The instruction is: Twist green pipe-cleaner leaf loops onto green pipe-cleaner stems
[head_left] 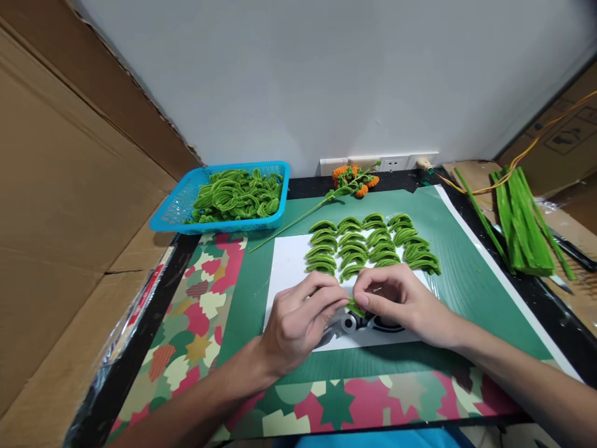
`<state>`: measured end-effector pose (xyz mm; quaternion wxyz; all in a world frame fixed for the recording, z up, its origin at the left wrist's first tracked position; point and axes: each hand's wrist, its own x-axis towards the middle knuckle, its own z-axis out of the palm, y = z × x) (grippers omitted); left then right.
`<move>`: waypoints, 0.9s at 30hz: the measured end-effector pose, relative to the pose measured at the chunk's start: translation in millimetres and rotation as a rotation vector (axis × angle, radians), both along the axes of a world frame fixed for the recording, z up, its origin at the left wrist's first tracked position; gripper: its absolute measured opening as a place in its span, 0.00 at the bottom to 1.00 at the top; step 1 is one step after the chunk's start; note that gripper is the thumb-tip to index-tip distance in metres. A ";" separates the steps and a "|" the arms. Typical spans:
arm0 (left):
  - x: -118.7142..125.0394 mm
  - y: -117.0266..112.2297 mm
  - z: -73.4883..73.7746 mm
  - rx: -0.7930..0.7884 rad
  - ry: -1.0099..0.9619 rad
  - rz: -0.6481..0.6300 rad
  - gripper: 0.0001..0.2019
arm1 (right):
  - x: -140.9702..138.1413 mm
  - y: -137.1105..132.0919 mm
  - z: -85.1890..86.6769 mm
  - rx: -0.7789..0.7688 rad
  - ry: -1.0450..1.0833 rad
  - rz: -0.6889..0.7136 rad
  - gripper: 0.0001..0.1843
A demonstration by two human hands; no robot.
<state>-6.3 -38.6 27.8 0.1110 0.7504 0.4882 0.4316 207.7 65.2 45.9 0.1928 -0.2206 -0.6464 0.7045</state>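
Observation:
My left hand and my right hand meet over a white sheet, fingers pinched together on one small green pipe-cleaner piece between them. Just beyond my fingers lie several rows of bent green pipe-cleaner leaves on the sheet and the green mat. Most of the held piece is hidden by my fingertips.
A blue basket full of green pipe-cleaner loops stands at the back left. An orange and green pipe-cleaner flower with a long stem lies at the back. A bundle of straight green pipe cleaners lies right. Cardboard walls stand left and right.

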 end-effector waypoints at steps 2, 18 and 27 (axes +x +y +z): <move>-2.7 0.1 -1.0 0.065 0.073 -0.007 0.11 | -0.4 0.9 -0.2 -0.068 0.015 0.056 0.25; 20.4 4.9 25.1 -1.074 -1.045 -0.312 0.15 | 14.0 5.8 7.1 1.640 0.268 0.119 0.19; 11.5 7.7 19.7 -0.882 -0.841 -0.168 0.14 | 8.0 15.0 -4.6 1.455 0.248 -0.136 0.11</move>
